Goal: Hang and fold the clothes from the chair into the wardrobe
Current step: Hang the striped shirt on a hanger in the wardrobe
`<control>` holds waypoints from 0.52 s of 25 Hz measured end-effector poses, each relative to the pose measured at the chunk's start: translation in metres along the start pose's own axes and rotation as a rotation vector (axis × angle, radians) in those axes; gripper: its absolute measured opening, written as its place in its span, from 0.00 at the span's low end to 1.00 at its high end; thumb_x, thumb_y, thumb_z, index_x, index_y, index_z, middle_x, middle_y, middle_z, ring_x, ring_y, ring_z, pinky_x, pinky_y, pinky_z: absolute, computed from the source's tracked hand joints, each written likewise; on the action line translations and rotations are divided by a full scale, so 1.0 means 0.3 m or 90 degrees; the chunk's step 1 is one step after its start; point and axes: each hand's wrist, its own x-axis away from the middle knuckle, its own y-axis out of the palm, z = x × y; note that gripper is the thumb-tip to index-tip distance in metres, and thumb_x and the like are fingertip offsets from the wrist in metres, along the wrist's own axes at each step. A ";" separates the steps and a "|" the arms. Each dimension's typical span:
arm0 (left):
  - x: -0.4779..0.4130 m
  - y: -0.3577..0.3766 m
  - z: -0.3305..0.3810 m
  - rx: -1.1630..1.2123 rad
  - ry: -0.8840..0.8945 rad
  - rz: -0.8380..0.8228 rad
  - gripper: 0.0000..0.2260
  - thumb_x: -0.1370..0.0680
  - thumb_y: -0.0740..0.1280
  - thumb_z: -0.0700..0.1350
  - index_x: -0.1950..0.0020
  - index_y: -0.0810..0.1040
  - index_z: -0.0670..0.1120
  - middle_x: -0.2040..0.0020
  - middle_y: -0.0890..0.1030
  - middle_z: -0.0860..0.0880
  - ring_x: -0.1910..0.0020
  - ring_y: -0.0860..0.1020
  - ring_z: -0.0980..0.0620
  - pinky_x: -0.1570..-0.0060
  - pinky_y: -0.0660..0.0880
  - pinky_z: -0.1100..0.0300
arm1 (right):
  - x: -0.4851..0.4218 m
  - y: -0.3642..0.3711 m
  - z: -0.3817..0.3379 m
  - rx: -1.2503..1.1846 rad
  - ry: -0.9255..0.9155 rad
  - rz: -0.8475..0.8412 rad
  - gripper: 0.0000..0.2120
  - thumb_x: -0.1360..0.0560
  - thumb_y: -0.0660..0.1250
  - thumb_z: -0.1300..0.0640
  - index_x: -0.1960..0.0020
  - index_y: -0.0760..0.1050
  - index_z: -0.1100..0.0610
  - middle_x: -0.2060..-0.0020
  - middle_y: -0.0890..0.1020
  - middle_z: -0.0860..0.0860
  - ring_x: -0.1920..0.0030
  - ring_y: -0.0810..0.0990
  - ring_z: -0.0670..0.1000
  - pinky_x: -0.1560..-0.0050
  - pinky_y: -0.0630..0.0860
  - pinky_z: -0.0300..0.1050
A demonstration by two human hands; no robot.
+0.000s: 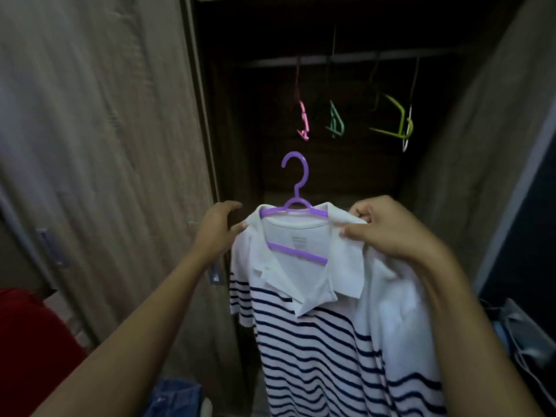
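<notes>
The striped polo shirt, soft white knit with thin navy bands, hangs on a purple plastic hanger we hold up before the open wardrobe. Our left hand pinches the left shoulder seam; our right hand pinches the collar. Inside the wardrobe, pink, green and yellow-green hangers dangle from the rail.
</notes>
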 end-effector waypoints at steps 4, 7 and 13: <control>-0.044 -0.057 -0.013 -0.006 0.037 0.100 0.14 0.23 0.65 0.39 0.37 0.75 0.43 0.42 0.77 0.44 0.41 0.75 0.46 0.40 0.70 0.55 | -0.083 0.094 -0.065 0.045 0.060 0.074 0.06 0.30 0.67 0.62 0.60 0.76 0.66 0.69 0.75 0.55 0.70 0.72 0.52 0.70 0.62 0.41; -0.093 -0.133 -0.004 0.020 0.087 0.177 0.13 0.23 0.62 0.35 0.39 0.75 0.42 0.44 0.76 0.44 0.44 0.75 0.47 0.41 0.72 0.50 | -0.176 0.172 -0.135 0.009 0.065 0.098 0.10 0.26 0.63 0.58 0.62 0.74 0.64 0.69 0.75 0.54 0.70 0.73 0.53 0.71 0.64 0.41; -0.228 -0.252 -0.013 -0.008 0.123 0.307 0.18 0.21 0.63 0.38 0.31 0.70 0.44 0.32 0.71 0.45 0.32 0.68 0.51 0.31 0.64 0.55 | -0.402 0.239 -0.293 -0.138 0.061 0.191 0.18 0.20 0.55 0.51 0.66 0.66 0.57 0.74 0.69 0.47 0.76 0.66 0.44 0.78 0.57 0.35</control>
